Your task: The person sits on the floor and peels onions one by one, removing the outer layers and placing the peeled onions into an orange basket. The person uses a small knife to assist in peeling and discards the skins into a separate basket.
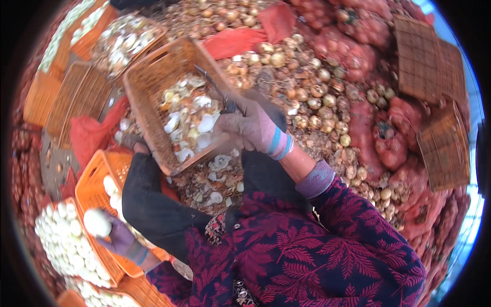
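Dark sleeves with a red leaf pattern fill the lower middle of the frame, and both gloved hands come out from them. At lower left, the left hand (120, 238) is closed around a peeled white onion (97, 222), held over the orange crate (89, 179). This onion looks smooth, wet and probably slippery, firm and rather light, so I judge that a full grip around its round middle is safest. At centre, the right hand (250, 125) is shut on a small knife (217, 92), and it touches the near rim of the tilted brown basket (148, 87) with onion peels. Behind lie loose unpeeled onions (307, 87) and red net sacks (353, 51).
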`<act>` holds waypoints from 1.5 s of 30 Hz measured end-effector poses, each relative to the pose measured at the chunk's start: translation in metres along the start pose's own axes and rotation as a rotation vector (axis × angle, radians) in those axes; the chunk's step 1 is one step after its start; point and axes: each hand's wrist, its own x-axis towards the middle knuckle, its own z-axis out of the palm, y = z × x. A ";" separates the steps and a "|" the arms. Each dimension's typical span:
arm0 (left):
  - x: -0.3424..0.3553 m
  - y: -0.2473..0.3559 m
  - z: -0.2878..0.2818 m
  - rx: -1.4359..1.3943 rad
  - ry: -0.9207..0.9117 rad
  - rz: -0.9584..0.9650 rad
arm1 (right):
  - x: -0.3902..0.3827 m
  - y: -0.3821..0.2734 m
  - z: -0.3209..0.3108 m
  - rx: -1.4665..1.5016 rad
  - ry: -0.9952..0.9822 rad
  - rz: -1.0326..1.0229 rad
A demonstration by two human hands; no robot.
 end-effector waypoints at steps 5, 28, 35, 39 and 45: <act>-0.023 -0.029 -0.001 0.315 0.169 0.022 | -0.035 0.022 -0.116 0.159 0.466 -0.284; 0.003 -0.406 -0.032 2.743 -1.231 -0.384 | -0.126 0.215 -0.448 0.224 1.171 0.307; 0.006 -0.405 -0.042 2.721 -1.270 -0.345 | -0.057 0.190 -0.518 0.048 1.078 0.364; -0.001 -0.404 -0.027 2.680 -1.206 -0.329 | -0.015 0.188 -0.527 -0.020 1.092 0.611; -0.006 -0.416 -0.019 2.666 -1.173 -0.384 | 0.018 0.221 -0.561 0.067 1.157 0.759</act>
